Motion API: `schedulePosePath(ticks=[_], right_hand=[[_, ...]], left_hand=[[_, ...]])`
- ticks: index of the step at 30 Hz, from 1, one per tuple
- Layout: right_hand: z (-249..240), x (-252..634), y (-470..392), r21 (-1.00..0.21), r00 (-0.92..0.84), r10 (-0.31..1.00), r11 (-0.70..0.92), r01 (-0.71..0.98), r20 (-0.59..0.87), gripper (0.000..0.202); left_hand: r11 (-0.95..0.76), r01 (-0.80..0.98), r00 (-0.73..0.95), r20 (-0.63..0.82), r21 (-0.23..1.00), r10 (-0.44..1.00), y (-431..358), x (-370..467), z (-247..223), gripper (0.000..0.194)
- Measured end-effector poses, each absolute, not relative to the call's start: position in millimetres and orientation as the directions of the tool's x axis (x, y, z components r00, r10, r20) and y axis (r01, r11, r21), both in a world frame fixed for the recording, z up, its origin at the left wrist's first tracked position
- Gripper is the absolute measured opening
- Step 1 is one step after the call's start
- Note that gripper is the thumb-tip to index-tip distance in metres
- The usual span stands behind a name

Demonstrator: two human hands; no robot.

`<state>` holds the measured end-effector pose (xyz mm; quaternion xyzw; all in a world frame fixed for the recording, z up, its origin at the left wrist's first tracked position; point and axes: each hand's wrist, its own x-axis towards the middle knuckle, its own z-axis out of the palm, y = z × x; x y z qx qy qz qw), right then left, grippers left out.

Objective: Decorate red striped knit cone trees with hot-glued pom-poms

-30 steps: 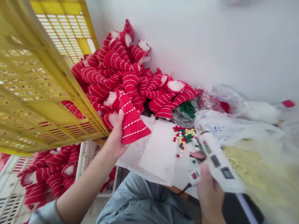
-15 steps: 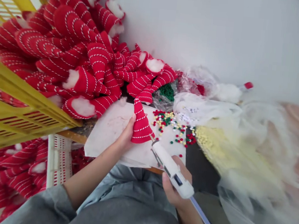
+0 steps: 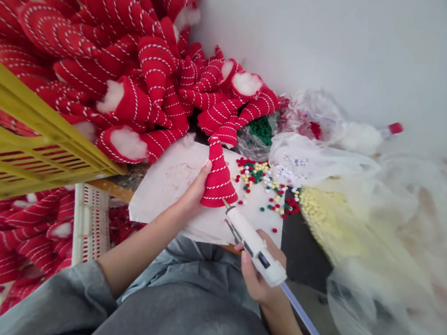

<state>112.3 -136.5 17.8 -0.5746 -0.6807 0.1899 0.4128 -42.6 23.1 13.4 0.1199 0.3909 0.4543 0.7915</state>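
My left hand (image 3: 195, 192) is closed on the left edge of a red cone-shaped hat (image 3: 219, 180) with white dashed stripes, its narrow tip pointing away from me. In my right hand (image 3: 263, 269) is a white glue gun (image 3: 253, 244), gripped around its body. Its metal nozzle is at the hat's lower edge; I cannot tell whether the two touch. Beneath both lies a sheet of white paper (image 3: 165, 193). Small red, green, yellow and white pompoms (image 3: 260, 173) are scattered on the paper just right of the hat.
A large heap of stuffed red striped hats (image 3: 111, 62) rises at the back left, beside a yellow plastic crate (image 3: 50, 164). Below it, a white crate (image 3: 89, 223) stands near more red pieces. Clear bags (image 3: 327, 159), one with yellow pompoms (image 3: 329, 220), spread along the right.
The view has shifted a little. The glue gun's nozzle has moved slightly left along the hat's lower edge. Both hands keep their holds.
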Motion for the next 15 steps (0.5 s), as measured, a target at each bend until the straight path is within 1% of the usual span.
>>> schedulePosePath(ticks=[8, 12, 15], right_hand=[[17.5, 112.3, -137.7, -0.770, 0.023, 0.953, 0.231, 0.595, 0.303, 0.020], [17.3, 111.8, -138.7, -0.773, 0.018, 0.958, 0.221, 0.595, 0.288, 0.020], [21.5, 112.0, -139.1, -0.773, 0.022, 0.957, 0.220, 0.595, 0.289, 0.018]], left_hand=[[0.559, -0.635, 0.270, -0.525, 0.534, 0.807, 23.5, -41.9, 15.3, 0.041], [0.550, -0.637, 0.267, -0.515, 0.540, 0.815, 23.8, -42.1, 14.8, 0.044], [0.544, -0.650, 0.266, -0.512, 0.531, 0.817, 23.9, -42.6, 14.6, 0.041]])
